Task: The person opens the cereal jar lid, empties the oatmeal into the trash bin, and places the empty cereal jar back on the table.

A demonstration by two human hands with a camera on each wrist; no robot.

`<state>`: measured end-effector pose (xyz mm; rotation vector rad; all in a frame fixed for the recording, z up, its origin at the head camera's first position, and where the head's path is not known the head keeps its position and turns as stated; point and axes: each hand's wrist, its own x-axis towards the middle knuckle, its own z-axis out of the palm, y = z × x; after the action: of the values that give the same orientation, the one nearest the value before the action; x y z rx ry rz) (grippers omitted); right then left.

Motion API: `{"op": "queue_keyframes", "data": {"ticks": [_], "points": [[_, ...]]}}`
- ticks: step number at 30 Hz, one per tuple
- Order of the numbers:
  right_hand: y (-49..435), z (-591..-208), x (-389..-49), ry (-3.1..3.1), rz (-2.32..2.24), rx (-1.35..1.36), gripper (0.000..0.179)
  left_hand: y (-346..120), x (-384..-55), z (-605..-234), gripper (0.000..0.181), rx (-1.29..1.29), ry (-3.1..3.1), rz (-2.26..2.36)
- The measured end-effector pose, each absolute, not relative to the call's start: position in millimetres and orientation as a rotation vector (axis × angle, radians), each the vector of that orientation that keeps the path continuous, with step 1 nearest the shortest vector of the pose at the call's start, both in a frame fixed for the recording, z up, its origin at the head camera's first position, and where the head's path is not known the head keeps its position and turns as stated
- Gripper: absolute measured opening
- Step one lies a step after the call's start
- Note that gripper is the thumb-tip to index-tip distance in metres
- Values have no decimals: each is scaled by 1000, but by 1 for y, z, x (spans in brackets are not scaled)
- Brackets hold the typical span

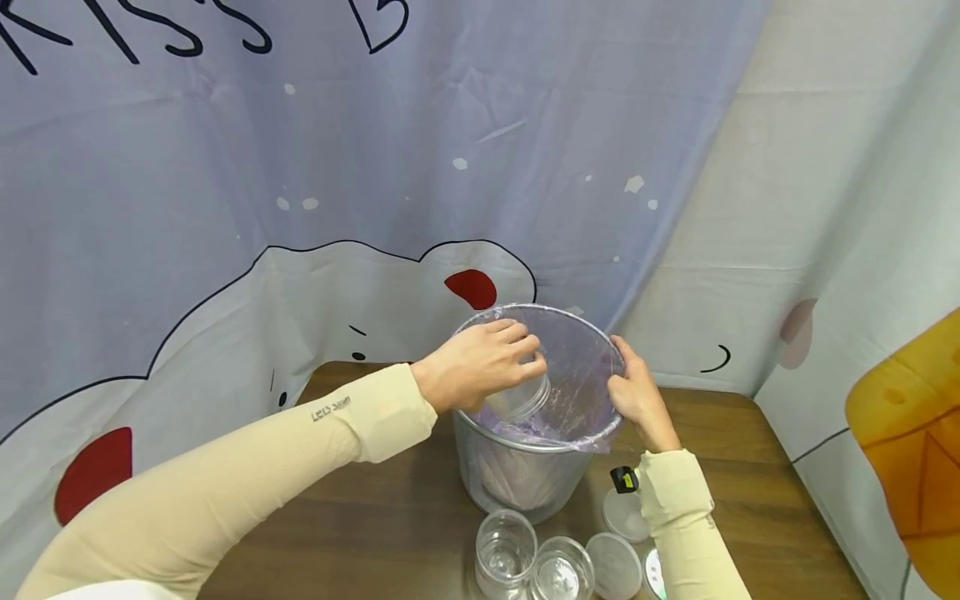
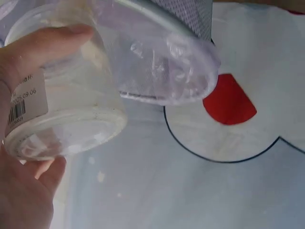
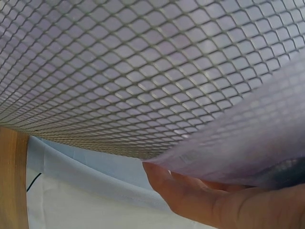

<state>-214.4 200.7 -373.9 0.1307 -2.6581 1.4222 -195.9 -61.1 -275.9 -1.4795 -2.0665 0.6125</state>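
A silver mesh waste bin stands on the table, lined with a thin purple plastic bag folded over its rim. My left hand holds a clear plastic jar tilted at the bin's mouth. In the left wrist view, thumb and fingers wrap the jar, and its side carries a white label with a barcode. On the bin's right side, my right hand grips the rim through the bag. The right wrist view shows its fingers against the overhanging plastic beside the mesh.
Two clear jars, one on the left and one on the right, stand on the wooden table before the bin. Frosted round lids lie right of them, partly under my right sleeve. A printed curtain hangs close behind.
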Motion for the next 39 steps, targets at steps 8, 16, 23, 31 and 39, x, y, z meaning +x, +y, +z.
{"op": "queue_keyframes", "data": {"ticks": [8, 16, 23, 31, 39], "points": [[201, -374, -215, -2667, 1440, 107, 76, -54, -196, -271, 47, -1520, -1986, 771], [201, -374, -215, -2667, 1438, 107, 76, -41, -193, -270, 34, -1527, -1874, 918], [201, -372, -215, -2662, 1443, 107, 74, -29, -191, -267, 38, -1556, -1861, 1062], [201, -373, -215, -2652, 1447, 108, 72, -15, -187, -263, 40, -1584, -1854, 1263], [201, -373, -215, -2646, 1444, 119, 73, -10, -185, -272, 39, -1621, -1830, 1425]]}}
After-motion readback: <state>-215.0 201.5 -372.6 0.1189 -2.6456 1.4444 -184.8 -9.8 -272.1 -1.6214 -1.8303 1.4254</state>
